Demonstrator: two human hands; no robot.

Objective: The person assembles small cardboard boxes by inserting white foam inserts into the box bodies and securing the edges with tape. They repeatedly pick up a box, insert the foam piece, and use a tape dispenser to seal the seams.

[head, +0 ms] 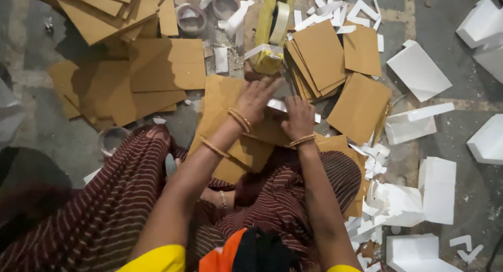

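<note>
Loose brown cardboard sheets lie scattered at left on the grey concrete floor. At centre the left hand, fingers spread flat, presses on a folded brown cardboard piece; the right hand curls around a white foam strip against it. A yellow tape dispenser sits just beyond. Right, stacked brown cardboard panels wait among white foam offcuts; much stock appears unassembled.

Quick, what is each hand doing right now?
Left hand: open, fingers spread flat on the brown cardboard sheet.
Right hand: curled on a white strip lying on the cardboard; whether it grips cannot be told.
</note>
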